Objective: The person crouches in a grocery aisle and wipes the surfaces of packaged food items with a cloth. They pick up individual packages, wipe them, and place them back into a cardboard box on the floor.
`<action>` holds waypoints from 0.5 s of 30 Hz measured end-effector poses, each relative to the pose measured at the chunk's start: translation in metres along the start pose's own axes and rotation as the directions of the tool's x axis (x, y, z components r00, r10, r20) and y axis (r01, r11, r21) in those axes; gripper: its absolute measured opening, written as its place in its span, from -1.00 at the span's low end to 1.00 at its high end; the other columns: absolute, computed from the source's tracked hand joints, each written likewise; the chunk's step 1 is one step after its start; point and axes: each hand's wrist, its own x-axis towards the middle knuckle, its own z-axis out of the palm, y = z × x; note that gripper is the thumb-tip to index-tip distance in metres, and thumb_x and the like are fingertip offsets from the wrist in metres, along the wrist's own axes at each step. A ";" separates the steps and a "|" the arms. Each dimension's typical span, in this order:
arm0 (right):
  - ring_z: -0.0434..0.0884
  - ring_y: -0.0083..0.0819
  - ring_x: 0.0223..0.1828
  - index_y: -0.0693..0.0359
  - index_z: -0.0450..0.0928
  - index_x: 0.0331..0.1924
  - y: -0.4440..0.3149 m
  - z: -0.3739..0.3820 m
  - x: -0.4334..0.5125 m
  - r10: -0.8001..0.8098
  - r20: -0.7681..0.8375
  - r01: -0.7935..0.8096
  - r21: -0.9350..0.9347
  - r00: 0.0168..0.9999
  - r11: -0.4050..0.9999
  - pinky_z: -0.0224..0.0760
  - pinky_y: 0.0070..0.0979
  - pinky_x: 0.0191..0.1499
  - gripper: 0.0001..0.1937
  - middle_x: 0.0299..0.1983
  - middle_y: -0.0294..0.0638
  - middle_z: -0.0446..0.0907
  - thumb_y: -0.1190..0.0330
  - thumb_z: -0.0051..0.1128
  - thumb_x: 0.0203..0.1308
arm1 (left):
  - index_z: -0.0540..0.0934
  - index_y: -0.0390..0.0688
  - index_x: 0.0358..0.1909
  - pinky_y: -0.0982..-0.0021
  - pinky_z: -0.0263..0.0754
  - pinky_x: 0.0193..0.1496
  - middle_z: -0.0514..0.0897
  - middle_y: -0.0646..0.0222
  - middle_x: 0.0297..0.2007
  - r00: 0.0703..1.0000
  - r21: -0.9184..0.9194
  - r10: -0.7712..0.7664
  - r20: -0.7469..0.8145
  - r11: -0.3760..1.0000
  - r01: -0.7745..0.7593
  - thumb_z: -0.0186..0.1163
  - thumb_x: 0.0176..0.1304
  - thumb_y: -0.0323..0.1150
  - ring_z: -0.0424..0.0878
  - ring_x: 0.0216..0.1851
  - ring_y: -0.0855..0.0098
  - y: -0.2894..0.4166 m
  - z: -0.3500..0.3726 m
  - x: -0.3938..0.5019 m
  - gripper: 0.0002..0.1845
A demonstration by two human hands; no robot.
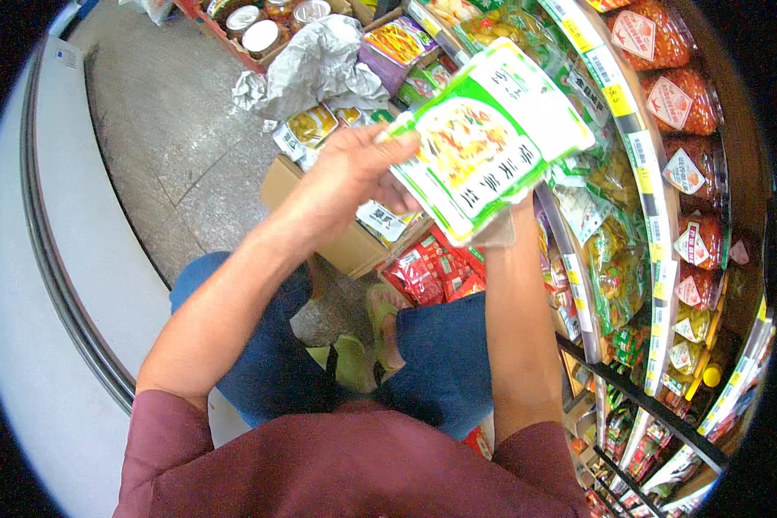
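My left hand (362, 165) grips the near left edge of a flat green-and-white food packet (476, 142), thumb on top and fingers underneath. The packet bears a picture of food and printed writing. Another packet edge (497, 232) shows below it, so more than one seems to be stacked there. My right wrist (522, 207) reaches up under the packet's right side; the hand itself is hidden behind it, and its grip cannot be seen. Beneath my hands stands an open cardboard box (337, 246) with packets inside. Red packets (430, 269) lie in a carton next to it.
Curved-looking store shelves (651, 194) with price strips run down the right, holding jars and bagged pickles (612, 272). Crumpled grey paper (324, 65) lies on goods ahead. A carton of lidded jars (262, 39) is beyond. A pale cabinet with a dark rim (39, 162) stands left.
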 end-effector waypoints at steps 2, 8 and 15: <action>0.67 -0.11 -0.09 0.32 0.32 0.26 0.011 0.002 -0.003 0.037 0.330 -0.090 0.148 0.943 0.985 0.68 -0.22 -0.13 -0.27 0.04 0.08 0.58 -0.20 -0.18 0.31 | 0.55 -0.32 -0.04 0.49 0.59 -0.43 0.72 0.27 -0.25 0.997 0.005 -0.066 0.046 0.998 0.066 0.15 0.39 -0.21 0.69 -0.39 0.50 0.000 0.001 -0.001 -0.66; 0.65 -0.20 -0.07 0.38 0.31 0.24 0.023 -0.006 0.014 -0.068 0.128 0.073 -0.031 0.989 0.997 0.66 -0.32 -0.07 -0.43 -0.01 0.08 0.57 0.03 -0.17 0.43 | 0.63 -0.21 -0.28 0.60 0.43 -0.48 0.70 0.44 -0.45 0.996 0.129 -0.010 -0.091 0.991 0.022 0.18 0.35 -0.15 0.56 -0.55 0.66 0.002 -0.003 0.002 -0.71; 0.64 -0.28 -0.13 0.33 0.44 0.12 -0.003 -0.022 0.004 -0.280 -0.014 0.268 -0.248 0.960 0.931 0.62 -0.35 -0.11 -0.57 -0.10 -0.05 0.60 0.13 -0.15 0.43 | 0.63 -0.26 -0.22 0.56 0.47 -0.41 0.71 0.35 -0.36 0.975 0.202 0.129 -0.180 0.975 -0.092 0.20 0.32 -0.16 0.57 -0.50 0.60 0.012 -0.023 0.003 -0.68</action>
